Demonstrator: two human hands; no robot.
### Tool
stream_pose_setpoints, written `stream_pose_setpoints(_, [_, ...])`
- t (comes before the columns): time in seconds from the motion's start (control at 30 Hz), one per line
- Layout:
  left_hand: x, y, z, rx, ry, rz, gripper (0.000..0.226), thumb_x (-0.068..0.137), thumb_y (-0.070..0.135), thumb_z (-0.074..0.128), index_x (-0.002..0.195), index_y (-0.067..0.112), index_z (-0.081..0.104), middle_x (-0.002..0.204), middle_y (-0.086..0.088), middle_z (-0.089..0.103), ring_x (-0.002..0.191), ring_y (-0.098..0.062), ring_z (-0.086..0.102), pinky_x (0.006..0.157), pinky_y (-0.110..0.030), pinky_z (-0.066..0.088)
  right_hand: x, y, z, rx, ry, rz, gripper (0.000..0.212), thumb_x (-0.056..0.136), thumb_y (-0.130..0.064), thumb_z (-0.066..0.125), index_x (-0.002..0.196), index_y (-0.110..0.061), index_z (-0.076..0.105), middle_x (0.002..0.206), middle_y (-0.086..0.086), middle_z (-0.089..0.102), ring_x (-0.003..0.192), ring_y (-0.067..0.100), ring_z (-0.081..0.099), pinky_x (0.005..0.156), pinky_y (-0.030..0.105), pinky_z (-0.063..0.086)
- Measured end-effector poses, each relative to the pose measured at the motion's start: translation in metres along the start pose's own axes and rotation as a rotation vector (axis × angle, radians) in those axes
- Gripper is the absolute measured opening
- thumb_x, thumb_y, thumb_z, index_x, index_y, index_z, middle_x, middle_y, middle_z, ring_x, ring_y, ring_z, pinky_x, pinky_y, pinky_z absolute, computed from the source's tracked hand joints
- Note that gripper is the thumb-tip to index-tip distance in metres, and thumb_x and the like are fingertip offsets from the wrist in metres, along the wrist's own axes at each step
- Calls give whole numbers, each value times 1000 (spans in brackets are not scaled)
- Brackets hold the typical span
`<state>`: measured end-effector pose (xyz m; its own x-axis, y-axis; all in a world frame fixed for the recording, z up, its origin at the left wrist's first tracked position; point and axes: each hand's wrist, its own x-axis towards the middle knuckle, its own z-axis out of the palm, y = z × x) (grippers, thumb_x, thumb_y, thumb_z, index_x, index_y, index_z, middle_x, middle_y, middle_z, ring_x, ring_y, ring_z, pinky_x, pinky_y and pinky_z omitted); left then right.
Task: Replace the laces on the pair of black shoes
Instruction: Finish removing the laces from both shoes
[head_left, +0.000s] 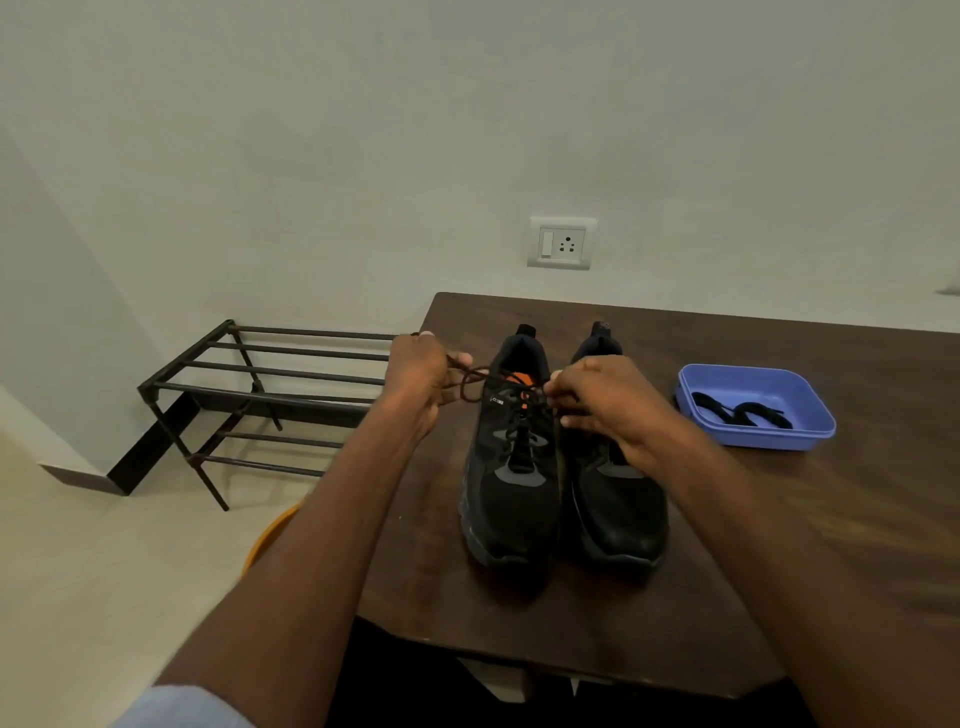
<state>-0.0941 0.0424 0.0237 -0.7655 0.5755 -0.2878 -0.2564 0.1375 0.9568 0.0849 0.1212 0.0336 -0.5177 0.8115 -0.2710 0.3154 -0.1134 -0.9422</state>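
Two black shoes stand side by side on the dark wooden table (779, 545), toes toward me. The left shoe (511, 499) has a dark lace (475, 382) threaded through its eyelets. My left hand (418, 371) is closed on one end of that lace, pulled out to the left of the shoe. My right hand (608, 402) pinches the other end of the lace at the shoe's top eyelets and partly hides the right shoe (621, 519). A blue tray (815, 410) to the right holds black laces (740, 410).
A dark metal shoe rack (260, 395) stands on the floor left of the table. An orange rim (272, 535) shows below my left forearm. A wall socket (561, 243) sits above the table's far edge.
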Motion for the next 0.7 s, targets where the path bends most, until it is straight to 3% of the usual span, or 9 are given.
stream_pose_setpoints(0.1, [-1, 4, -2, -95, 60, 42, 29, 108, 5, 23, 98, 7, 50, 75, -7, 52, 60, -24, 69, 66, -41, 63, 1, -1, -3, 476, -91, 115, 12, 104, -13, 56, 101, -9, 66, 113, 12, 77, 110, 22, 73, 82, 34, 59])
stream_pose_setpoints(0.17, [3, 3, -4, -4, 141, 106, 23, 111, 15, 28, 104, 8, 49, 84, -11, 54, 59, -16, 58, 63, -37, 60, 1, 1, -3, 689, -121, 166, 19, 108, -15, 49, 96, -11, 63, 113, 10, 76, 114, 23, 70, 88, 35, 56])
stream_pose_setpoints(0.27, [6, -4, -8, 366, 214, 339, 19, 112, 26, 38, 112, 13, 51, 98, -7, 62, 78, -16, 57, 66, -33, 50, 1, 2, 1, 905, -117, 211, 28, 110, -17, 43, 91, -11, 61, 105, 9, 76, 116, 26, 69, 104, 40, 50])
stream_pose_setpoints(0.4, [4, -13, -11, 930, 220, 606, 15, 109, 25, 46, 115, 13, 54, 87, -2, 62, 74, -18, 60, 64, -35, 46, -1, -5, -5, 1049, -48, 152, 29, 109, -19, 44, 92, -9, 65, 90, 5, 77, 109, 22, 71, 105, 41, 48])
stream_pose_setpoints(0.47, [1, -14, -12, 1043, 245, 587, 17, 108, 24, 48, 118, 12, 55, 88, -3, 62, 73, -17, 58, 64, -34, 43, 0, -8, -18, 1055, 73, 101, 28, 107, -23, 48, 85, -14, 63, 76, 0, 72, 86, 17, 72, 95, 38, 51])
stream_pose_setpoints(0.57, [-2, -13, -14, 1134, 263, 526, 17, 105, 20, 55, 119, 12, 55, 96, -6, 65, 77, -17, 56, 67, -33, 42, 3, -10, -39, 917, 360, 14, 21, 105, -23, 53, 85, -18, 58, 66, -4, 59, 55, 9, 54, 67, 29, 50])
stream_pose_setpoints(0.63, [-4, -13, -15, 1181, 282, 482, 19, 102, 19, 59, 119, 11, 56, 94, -5, 60, 77, -18, 54, 67, -34, 42, 8, -8, -49, 684, 546, -54, 17, 104, -21, 54, 87, -17, 56, 65, -3, 54, 49, 8, 44, 55, 27, 41])
stream_pose_setpoints(0.7, [-6, -14, -17, 1235, 291, 452, 18, 100, 18, 63, 117, 11, 57, 90, -4, 54, 75, -18, 52, 66, -34, 42, 10, -8, -51, 381, 669, -142, 19, 102, -22, 55, 83, -18, 53, 69, 1, 54, 55, 12, 44, 53, 29, 37])
